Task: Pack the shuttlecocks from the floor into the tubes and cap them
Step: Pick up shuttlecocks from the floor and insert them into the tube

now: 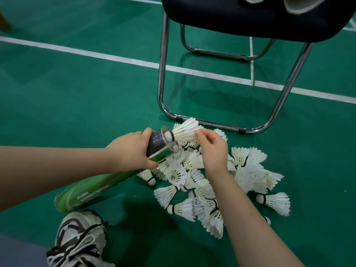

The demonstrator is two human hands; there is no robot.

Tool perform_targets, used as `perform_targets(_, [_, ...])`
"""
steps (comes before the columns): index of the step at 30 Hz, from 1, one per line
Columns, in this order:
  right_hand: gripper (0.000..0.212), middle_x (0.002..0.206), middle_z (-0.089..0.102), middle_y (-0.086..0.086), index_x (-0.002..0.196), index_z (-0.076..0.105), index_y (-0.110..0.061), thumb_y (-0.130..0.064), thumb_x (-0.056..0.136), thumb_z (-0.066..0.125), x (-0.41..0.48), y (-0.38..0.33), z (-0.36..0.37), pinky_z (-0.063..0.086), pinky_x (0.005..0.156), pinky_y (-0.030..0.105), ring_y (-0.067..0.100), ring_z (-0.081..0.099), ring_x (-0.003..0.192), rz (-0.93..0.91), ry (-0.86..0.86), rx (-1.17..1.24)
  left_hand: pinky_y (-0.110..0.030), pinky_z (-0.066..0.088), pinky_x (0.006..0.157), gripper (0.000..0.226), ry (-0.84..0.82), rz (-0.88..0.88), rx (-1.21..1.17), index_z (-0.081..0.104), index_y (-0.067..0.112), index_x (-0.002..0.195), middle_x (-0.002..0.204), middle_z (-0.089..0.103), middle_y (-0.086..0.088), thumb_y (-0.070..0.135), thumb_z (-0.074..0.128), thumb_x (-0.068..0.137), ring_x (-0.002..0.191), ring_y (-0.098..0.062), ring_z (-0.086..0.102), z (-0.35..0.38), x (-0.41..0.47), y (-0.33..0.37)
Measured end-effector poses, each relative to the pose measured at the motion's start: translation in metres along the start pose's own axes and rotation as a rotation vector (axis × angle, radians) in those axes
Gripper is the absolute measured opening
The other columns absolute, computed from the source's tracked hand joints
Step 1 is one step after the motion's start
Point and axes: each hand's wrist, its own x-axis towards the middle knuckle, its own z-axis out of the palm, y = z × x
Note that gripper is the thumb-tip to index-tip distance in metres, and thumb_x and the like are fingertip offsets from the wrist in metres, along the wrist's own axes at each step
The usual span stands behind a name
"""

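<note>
My left hand (131, 151) wraps the green tube (92, 189) near its mouth, tilting it up so my right hand (213, 151) can feed in a shuttlecock (185, 132) cork-first, pinched by its feathers. The pile (212, 187) lies just beneath on the floor (96, 93).

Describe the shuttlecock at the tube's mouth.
Before the chair, the left hand grips a green tube. The shuttlecock sits cork-first at its mouth, feathers pinched by the right hand; the others lie piled on the floor.
</note>
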Motion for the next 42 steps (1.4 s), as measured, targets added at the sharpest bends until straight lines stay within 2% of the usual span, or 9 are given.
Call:
perform_targets(3, [0.014, 0.084, 0.065, -0.009, 0.096, 0.067, -0.015, -0.023, 0.091, 0.056, 0.011, 0.014, -0.013, 0.045, 0.065, 0.012, 0.002, 0.059, 0.076, 0.055, 0.187, -0.109, -0.033, 0.048, 0.068, 0.064, 0.011, -0.030, 0.000, 0.035, 0.020, 0.111, 0.094, 0.055, 0.001, 0.058, 0.066, 0.068, 0.081, -0.019, 0.054, -0.001, 0.002, -0.004])
perform_targets(8, [0.031, 0.113, 0.060, 0.002, 0.123, 0.056, -0.010, -0.018, 0.093, 0.053, 0.020, 0.053, -0.026, 0.052, 0.082, 0.029, 0.009, 0.057, 0.083, 0.375, 0.104, -0.201, -0.032, 0.047, 0.068, 0.066, 0.002, -0.063, 0.015, 0.036, 0.021, 0.112, 0.094, 0.055, 0.001, 0.059, 0.066, 0.068, 0.081, -0.019, 0.054, 0.001, 0.000, -0.011])
perform_targets(12, [0.042, 0.128, 0.050, -0.003, 0.136, 0.041, -0.012, -0.016, 0.094, 0.050, 0.012, 0.062, -0.022, 0.041, 0.090, 0.027, 0.010, 0.048, 0.104, 0.356, 0.125, -0.208, -0.033, 0.048, 0.067, 0.066, -0.022, -0.078, 0.023, 0.036, 0.020, 0.111, 0.094, 0.055, 0.001, 0.059, 0.067, 0.068, 0.079, -0.019, 0.054, 0.003, 0.000, -0.014])
perform_targets(17, [0.016, 0.101, 0.055, -0.002, 0.105, 0.049, -0.014, -0.023, 0.092, 0.053, -0.001, 0.066, -0.016, 0.041, 0.068, 0.021, 0.014, 0.054, 0.089, 0.207, 0.292, -0.369, -0.030, 0.041, 0.061, 0.061, -0.008, -0.065, 0.017, 0.034, 0.020, 0.106, 0.091, 0.054, 0.001, 0.057, 0.066, 0.069, 0.077, -0.019, 0.053, 0.001, 0.001, -0.011])
perform_targets(20, [0.016, 0.080, 0.059, 0.002, 0.083, 0.052, -0.015, -0.030, 0.087, 0.052, -0.006, 0.073, -0.014, 0.043, 0.057, 0.026, 0.015, 0.052, 0.067, 0.171, -0.050, -0.857, -0.030, 0.042, 0.061, 0.062, -0.007, -0.059, 0.021, 0.034, 0.020, 0.107, 0.092, 0.055, 0.000, 0.057, 0.066, 0.069, 0.077, -0.019, 0.053, 0.002, 0.001, -0.011])
perform_targets(24, [0.015, 0.091, 0.060, 0.002, 0.092, 0.056, -0.015, -0.026, 0.083, 0.053, -0.009, 0.080, -0.008, 0.041, 0.061, 0.026, 0.023, 0.057, 0.088, 0.271, -0.442, -1.301, -0.030, 0.042, 0.062, 0.063, -0.005, -0.057, 0.014, 0.035, 0.020, 0.109, 0.092, 0.055, 0.000, 0.056, 0.066, 0.069, 0.078, -0.019, 0.053, 0.003, -0.001, -0.011])
perform_targets(32, [0.021, 0.066, 0.053, -0.001, 0.083, 0.059, -0.013, -0.024, 0.095, 0.046, -0.006, 0.068, -0.025, 0.033, 0.049, 0.023, 0.010, 0.039, 0.053, 0.116, -0.154, -0.671, -0.032, 0.046, 0.066, 0.068, -0.021, -0.051, 0.019, 0.034, 0.020, 0.113, 0.092, 0.054, 0.001, 0.059, 0.067, 0.068, 0.078, -0.019, 0.053, 0.004, -0.002, -0.011])
perform_targets(38, [0.027, 0.062, 0.048, -0.003, 0.066, 0.056, -0.012, -0.011, 0.092, 0.051, 0.004, 0.017, -0.021, 0.039, 0.054, 0.015, 0.007, 0.042, 0.055, 0.037, 0.150, -0.009, -0.034, 0.049, 0.068, 0.065, -0.032, -0.031, 0.040, 0.036, 0.019, 0.110, 0.091, 0.055, 0.001, 0.059, 0.066, 0.068, 0.078, -0.018, 0.054, 0.004, 0.000, -0.006])
perform_targets(42, [0.019, 0.072, 0.060, -0.003, 0.077, 0.064, -0.014, -0.011, 0.092, 0.053, 0.002, -0.011, -0.006, 0.045, 0.060, 0.011, 0.002, 0.054, 0.063, 0.022, 0.061, 0.145, -0.033, 0.049, 0.066, 0.064, -0.052, -0.015, 0.047, 0.034, 0.021, 0.107, 0.088, 0.053, 0.002, 0.060, 0.066, 0.068, 0.076, -0.018, 0.054, 0.006, -0.001, -0.001])
